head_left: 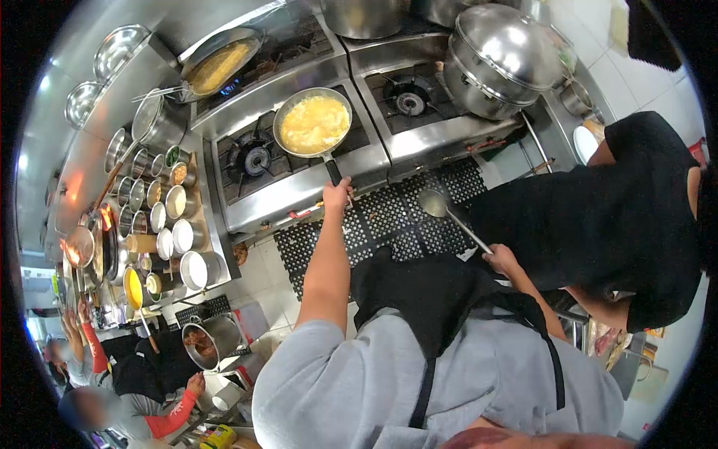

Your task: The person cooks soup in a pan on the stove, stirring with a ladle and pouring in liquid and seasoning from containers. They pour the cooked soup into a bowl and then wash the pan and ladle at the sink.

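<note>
My left hand is wrapped round the black handle of a frying pan. The pan is over the stove's front burner area, with a yellow, egg-like mixture spread across its bottom. Lower and to the right, my right hand grips the long handle of a metal ladle. The ladle's round bowl hangs above the black perforated floor mat, apart from the pan.
A large lidded steamer pot stands at the right rear. Another pan holds yellow food at the upper left. Metal containers line the left counter. One person in black is close on my right; others work at lower left.
</note>
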`<action>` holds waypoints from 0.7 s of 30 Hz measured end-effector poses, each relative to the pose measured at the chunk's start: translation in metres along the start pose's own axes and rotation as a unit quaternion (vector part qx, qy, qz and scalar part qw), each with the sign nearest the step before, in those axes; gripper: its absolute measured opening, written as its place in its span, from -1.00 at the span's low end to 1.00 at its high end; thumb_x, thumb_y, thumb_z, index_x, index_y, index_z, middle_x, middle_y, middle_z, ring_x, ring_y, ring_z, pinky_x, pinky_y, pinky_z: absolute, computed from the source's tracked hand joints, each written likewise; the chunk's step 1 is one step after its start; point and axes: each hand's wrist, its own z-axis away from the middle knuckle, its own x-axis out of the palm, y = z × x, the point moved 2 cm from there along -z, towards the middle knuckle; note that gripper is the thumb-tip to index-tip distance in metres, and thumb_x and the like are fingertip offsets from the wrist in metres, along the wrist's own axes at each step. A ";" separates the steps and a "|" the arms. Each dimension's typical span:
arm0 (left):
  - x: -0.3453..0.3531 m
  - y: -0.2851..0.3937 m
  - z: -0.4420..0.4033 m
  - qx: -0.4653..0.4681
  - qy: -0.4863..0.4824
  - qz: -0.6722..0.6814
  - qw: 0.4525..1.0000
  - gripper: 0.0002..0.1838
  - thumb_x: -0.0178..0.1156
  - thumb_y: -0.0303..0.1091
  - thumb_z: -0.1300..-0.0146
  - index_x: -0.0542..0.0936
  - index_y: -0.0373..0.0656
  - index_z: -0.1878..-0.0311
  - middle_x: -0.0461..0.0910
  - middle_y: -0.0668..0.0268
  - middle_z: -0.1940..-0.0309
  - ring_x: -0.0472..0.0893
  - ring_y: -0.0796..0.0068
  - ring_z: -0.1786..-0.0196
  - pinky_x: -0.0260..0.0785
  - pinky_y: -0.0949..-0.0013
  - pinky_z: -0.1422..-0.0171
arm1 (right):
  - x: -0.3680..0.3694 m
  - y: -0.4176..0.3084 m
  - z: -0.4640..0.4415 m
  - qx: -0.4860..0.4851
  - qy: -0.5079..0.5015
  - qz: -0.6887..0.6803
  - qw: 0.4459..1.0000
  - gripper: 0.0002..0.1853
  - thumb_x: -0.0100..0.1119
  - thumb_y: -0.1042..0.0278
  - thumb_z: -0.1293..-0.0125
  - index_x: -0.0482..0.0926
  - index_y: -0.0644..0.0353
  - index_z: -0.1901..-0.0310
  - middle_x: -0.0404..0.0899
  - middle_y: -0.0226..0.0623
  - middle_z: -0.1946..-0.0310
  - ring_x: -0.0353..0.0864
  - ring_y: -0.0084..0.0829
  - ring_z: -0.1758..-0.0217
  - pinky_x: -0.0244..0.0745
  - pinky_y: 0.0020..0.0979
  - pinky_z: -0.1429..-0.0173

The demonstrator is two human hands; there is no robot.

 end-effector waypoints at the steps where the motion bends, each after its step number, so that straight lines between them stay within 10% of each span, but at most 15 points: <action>1: -0.002 0.001 0.000 -0.002 0.012 0.008 1.000 -0.60 0.29 -0.13 -0.16 0.50 -0.34 0.20 0.47 0.33 0.63 0.44 0.49 0.64 0.29 0.35 0.56 | 0.003 0.001 0.000 0.004 0.001 -0.015 1.000 -0.64 0.27 0.11 -0.20 0.61 0.30 0.22 0.62 0.04 0.34 0.63 0.04 0.19 0.47 -0.06 0.10; 11: -0.037 -0.026 0.023 -0.048 0.055 0.081 0.994 -0.44 0.28 0.00 -0.18 0.55 -0.36 0.01 0.52 0.32 0.47 0.43 0.60 0.57 0.26 0.45 0.53 | 0.009 0.003 -0.003 0.028 -0.008 -0.037 0.999 -0.67 0.27 0.14 -0.23 0.61 0.28 0.19 0.63 0.01 0.36 0.65 -0.03 0.22 0.47 -0.09 0.12; 17: -0.030 -0.042 -0.005 0.143 0.196 -0.167 0.956 -0.31 0.29 0.06 -0.09 0.54 -0.45 -0.02 0.67 -0.03 0.18 0.67 0.05 0.31 0.48 0.16 0.26 | 0.008 0.008 -0.006 0.053 -0.005 -0.057 0.997 -0.68 0.28 0.15 -0.24 0.61 0.29 0.20 0.64 0.00 0.35 0.66 -0.04 0.24 0.48 -0.10 0.13; 21: -0.009 -0.011 -0.014 0.003 0.058 -0.259 0.964 -0.34 0.23 0.03 -0.07 0.55 -0.49 0.02 0.61 -0.24 0.11 0.64 -0.17 0.09 0.45 0.08 -0.03 | 0.012 0.017 -0.017 0.053 -0.012 -0.067 0.996 -0.69 0.29 0.15 -0.24 0.61 0.29 0.25 0.63 -0.03 0.42 0.64 -0.06 0.32 0.48 -0.09 0.18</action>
